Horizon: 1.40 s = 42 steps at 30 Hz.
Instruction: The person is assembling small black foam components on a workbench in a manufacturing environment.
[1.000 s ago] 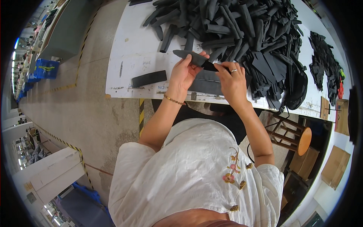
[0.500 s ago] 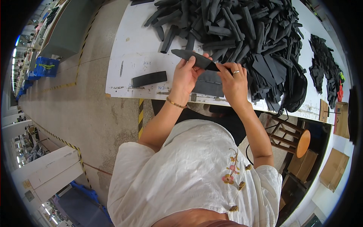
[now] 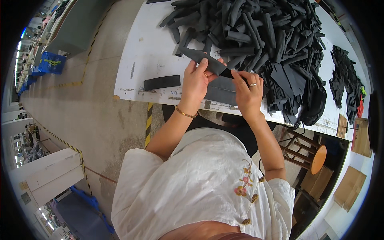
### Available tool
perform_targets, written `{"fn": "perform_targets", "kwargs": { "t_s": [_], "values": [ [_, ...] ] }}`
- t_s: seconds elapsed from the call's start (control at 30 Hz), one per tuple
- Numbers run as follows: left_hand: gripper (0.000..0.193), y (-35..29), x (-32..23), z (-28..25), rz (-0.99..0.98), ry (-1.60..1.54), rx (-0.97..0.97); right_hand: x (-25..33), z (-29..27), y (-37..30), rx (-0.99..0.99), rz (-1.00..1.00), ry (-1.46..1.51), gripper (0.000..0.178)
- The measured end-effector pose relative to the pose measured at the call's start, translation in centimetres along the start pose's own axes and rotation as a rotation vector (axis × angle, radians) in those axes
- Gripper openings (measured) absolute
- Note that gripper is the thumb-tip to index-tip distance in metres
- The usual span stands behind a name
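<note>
Above the near edge of the white table (image 3: pixel 134 52), my left hand (image 3: pixel 195 83) grips a dark grey fabric strip (image 3: pixel 198 55), thumb on top and fingers underneath. At its right end my right hand (image 3: pixel 248 94) pinches the strip between thumb and fingers; a ring shows on that hand. Below the hands lies a flat dark panel (image 3: pixel 221 91), partly covered by them. To the left, a short dark folded strip (image 3: pixel 162 82) rests on the table.
A large heap of dark tube-like fabric pieces (image 3: pixel 256 28) spreads behind my hands. Flat dark pieces (image 3: pixel 282 80) and a black bag (image 3: pixel 314 102) lie to the right. Farther right is another dark pile (image 3: pixel 342 80). A wooden stool (image 3: pixel 318 159) stands by the table's edge.
The strip's right part has turned downward and now looks broader and bent between my hands. Both hands keep hold of it. The whole view has shifted slightly.
</note>
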<state>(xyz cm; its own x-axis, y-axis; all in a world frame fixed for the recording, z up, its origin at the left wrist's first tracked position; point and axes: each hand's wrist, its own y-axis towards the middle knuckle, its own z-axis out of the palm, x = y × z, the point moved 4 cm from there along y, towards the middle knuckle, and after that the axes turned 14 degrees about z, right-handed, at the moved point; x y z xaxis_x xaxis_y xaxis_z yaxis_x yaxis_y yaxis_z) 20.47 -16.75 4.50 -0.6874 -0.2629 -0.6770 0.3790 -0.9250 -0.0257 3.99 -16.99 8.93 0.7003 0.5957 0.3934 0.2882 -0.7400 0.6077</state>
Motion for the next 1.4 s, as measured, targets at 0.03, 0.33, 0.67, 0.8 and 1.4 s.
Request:
{"fn": "perform_targets", "kwargs": {
  "t_s": [0.03,0.33,0.67,0.8,1.4],
  "values": [
    [0.025,0.1,0.1,-0.1,-0.025,-0.005,0.014,0.0,-0.1,0.1,-0.006,-0.03,0.0,0.039],
    [0.036,-1.7,1.3,1.0,0.088,0.078,-0.04,1.1,1.2,-0.1,0.019,0.014,-0.047,0.044],
    [0.029,-0.5,1.3,0.7,0.169,-0.061,0.114,0.1,2.0,-1.9,0.269,0.16,0.197,0.045],
    [0.027,-1.2,2.6,0.6,0.138,-0.131,0.059,1.2,2.4,-1.1,0.214,0.078,0.241,0.034],
    [0.027,-0.2,1.6,-0.2,0.085,-0.187,-0.009,2.5,2.6,0.6,0.284,0.091,0.188,0.027]
  ]
}}
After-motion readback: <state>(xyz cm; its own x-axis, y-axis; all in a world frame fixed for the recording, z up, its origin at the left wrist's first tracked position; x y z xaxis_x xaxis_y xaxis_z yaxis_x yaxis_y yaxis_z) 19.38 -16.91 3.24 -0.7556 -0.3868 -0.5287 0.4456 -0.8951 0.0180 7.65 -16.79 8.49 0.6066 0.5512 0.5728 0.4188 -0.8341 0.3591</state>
